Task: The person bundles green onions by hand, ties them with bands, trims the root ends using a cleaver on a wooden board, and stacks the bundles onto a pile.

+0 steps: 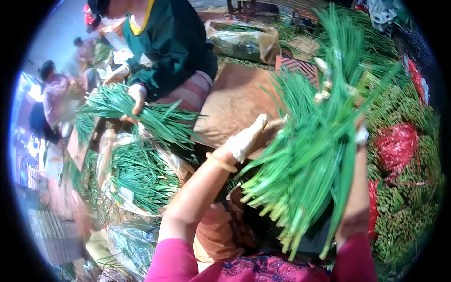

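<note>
A large bunch of chives (305, 155), with long flat green leaves and pale cut ends hanging toward me, fills the space at right of centre. My right hand (325, 91), in a whitish glove, is closed around its upper part; leaves cover most of that hand. My left hand (248, 137), also in a dirty whitish glove, is just left of the bunch. Its visible fingers are stretched out and nothing shows in them, though its far side is partly hidden. A yellowish band circles my left wrist.
A brown board (235, 101) lies ahead. A co-worker in a dark green top (171, 51) holds another chive bunch (122, 105) above a plastic-lined container of chives (141, 176). Piled bundles (399, 223) with red plastic (397, 145) line the right. More people sit far left.
</note>
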### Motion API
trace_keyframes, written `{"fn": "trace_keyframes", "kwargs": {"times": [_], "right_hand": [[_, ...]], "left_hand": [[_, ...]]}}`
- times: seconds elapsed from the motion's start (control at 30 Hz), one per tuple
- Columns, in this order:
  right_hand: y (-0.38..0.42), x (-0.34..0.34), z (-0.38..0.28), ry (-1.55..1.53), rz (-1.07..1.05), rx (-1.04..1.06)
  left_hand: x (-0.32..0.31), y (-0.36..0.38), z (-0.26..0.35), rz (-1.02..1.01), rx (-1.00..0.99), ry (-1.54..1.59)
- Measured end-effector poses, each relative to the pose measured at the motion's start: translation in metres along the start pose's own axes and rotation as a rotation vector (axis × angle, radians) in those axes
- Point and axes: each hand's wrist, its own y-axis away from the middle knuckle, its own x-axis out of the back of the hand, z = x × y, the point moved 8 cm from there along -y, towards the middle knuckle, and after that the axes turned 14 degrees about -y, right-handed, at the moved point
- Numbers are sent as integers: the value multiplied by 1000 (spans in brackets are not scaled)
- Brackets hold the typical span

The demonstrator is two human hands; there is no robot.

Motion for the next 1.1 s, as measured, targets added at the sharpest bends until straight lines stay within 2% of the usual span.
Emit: {"fn": "trace_keyframes", "kwargs": {"times": [0.03,0.07,0.1,0.13,0.2,0.27,0.3,0.37,0.4,0.47,0.5,0.53,0.6,0.63,0.67,0.7,0.77,0.8,0.87,0.9,0.93,1.0,1.03,1.1], "right_hand": [[-22,13,6,95,71,42],[-40,-2,18,213,33,116],[-79,62,1,351,180,351],[-109,115,4,342,309,357],[-149,216,39,242,519,166],[-156,277,68,330,591,29],[-142,269,68,469,597,11],[-112,254,67,749,615,-28],[-101,242,59,778,681,29],[-96,243,40,478,505,39],[-80,210,28,729,448,49],[-72,185,18,1318,386,152],[-40,170,17,1352,438,-97],[-25,155,20,1595,476,-130],[-8,148,29,1615,571,-253],[-3,163,45,1728,501,-260],[5,148,84,2008,457,-351],[3,114,114,2176,484,-438],[-4,120,149,2206,375,-264],[-6,114,147,2006,473,-468],[-4,153,140,1875,518,-321],[-2,164,120,2049,460,-252],[3,141,107,2059,455,-204],[7,107,85,2021,503,14]], "left_hand": [[1,16,13,17,7,25],[4,31,26,33,14,51],[8,40,45,148,-52,-90],[33,49,46,211,11,-289],[59,58,57,476,142,-355],[122,62,24,578,104,-404],[143,64,15,639,160,-606],[178,72,-15,704,354,-631],[179,78,-8,749,356,-725],[220,87,-26,769,199,-733],[230,96,-35,807,164,-655],[225,102,-32,842,232,-595],[199,107,-19,942,231,-492],[231,105,-43,909,276,-800],[218,100,-39,906,338,-944],[204,95,-35,901,403,-1087],[149,76,-22,855,491,-1300],[137,67,-23,842,538,-1401],[133,65,-24,866,467,-1089],[152,67,-38,885,433,-805],[178,70,-63,894,400,-519],[208,75,-79,823,319,-721],[222,79,-87,794,274,-820],[188,95,-42,872,572,-1131]]}}
